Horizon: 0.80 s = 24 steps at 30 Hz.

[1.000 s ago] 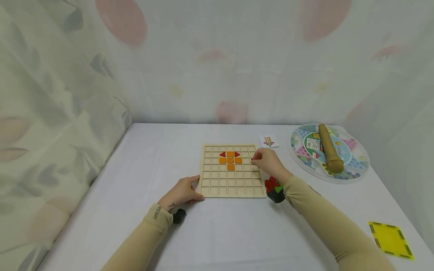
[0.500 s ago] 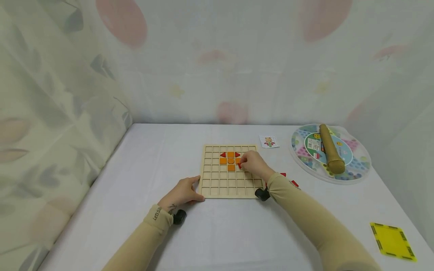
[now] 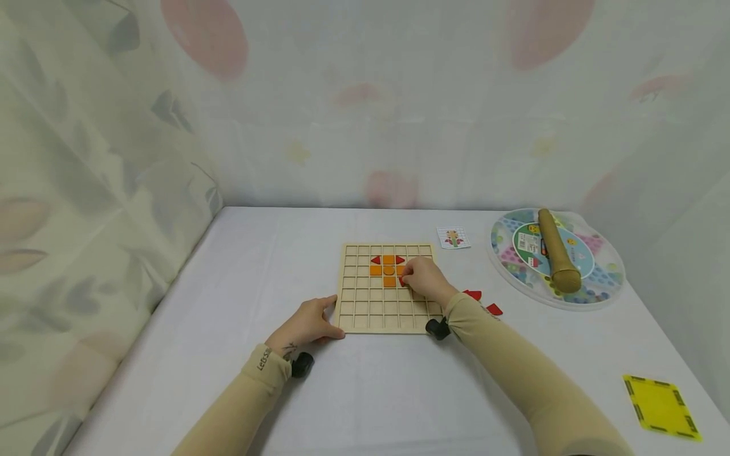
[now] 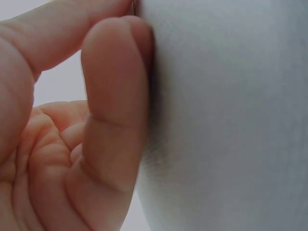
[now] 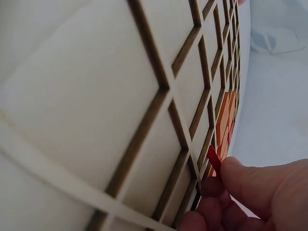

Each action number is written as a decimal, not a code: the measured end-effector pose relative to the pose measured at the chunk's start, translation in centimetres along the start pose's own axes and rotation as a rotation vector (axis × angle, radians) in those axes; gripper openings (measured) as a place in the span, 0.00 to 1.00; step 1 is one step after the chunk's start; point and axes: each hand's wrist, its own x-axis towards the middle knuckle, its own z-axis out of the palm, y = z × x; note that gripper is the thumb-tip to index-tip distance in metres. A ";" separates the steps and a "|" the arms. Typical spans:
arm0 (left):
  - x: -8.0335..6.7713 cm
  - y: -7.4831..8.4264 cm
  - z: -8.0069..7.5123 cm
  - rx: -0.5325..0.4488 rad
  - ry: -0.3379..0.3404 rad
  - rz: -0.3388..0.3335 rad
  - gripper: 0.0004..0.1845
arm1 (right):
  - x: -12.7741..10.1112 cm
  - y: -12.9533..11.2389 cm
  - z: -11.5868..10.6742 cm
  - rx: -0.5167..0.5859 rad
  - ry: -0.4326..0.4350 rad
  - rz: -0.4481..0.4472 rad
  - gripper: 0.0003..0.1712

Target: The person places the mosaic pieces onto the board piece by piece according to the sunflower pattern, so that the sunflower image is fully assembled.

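In the head view a square wooden grid board (image 3: 365, 310) lies on the white table. Orange tiles (image 3: 389, 282) form a cross on it, and two small red triangular tiles (image 3: 375, 260) flank the top one. My right hand (image 3: 424, 278) is over the board's right half and pinches a red tile (image 5: 214, 159) between thumb and finger, at a cell right of the lowest orange tile. My left hand (image 3: 308, 323) rests at the board's near left corner, index finger along the left edge and thumb at the front edge. The left wrist view shows its fingers (image 4: 113, 106) against the pale surface.
Several loose red tiles (image 3: 493, 310) lie right of the board, partly behind the right sleeve. A small picture card (image 3: 453, 238) is beyond the board. At the back right a brown mallet-like stick (image 3: 554, 250) lies on a round patterned lid (image 3: 607, 278). A yellow square (image 3: 661, 406) lies front right.
My right hand has moved left from the board's right edge with the red tile, which is now at a cell beside the lowest orange tile. The left hand has stayed put.
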 end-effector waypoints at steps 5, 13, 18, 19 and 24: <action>0.0 0.0 0.0 0.004 0.003 0.001 0.51 | -0.1 -0.1 0.1 -0.004 0.007 -0.002 0.05; -0.1 0.1 0.0 -0.004 0.005 0.000 0.51 | -0.2 -0.2 0.0 -0.003 0.006 -0.002 0.05; -0.2 0.1 0.1 -0.003 0.008 0.002 0.51 | -0.2 -0.2 0.0 -0.003 0.002 0.005 0.05; -0.2 0.2 0.1 -0.001 0.009 0.004 0.51 | -0.2 -0.2 0.1 -0.002 0.002 0.008 0.05; -0.2 0.2 0.1 0.003 0.008 0.005 0.51 | -0.2 -0.2 0.0 -0.010 -0.003 0.008 0.05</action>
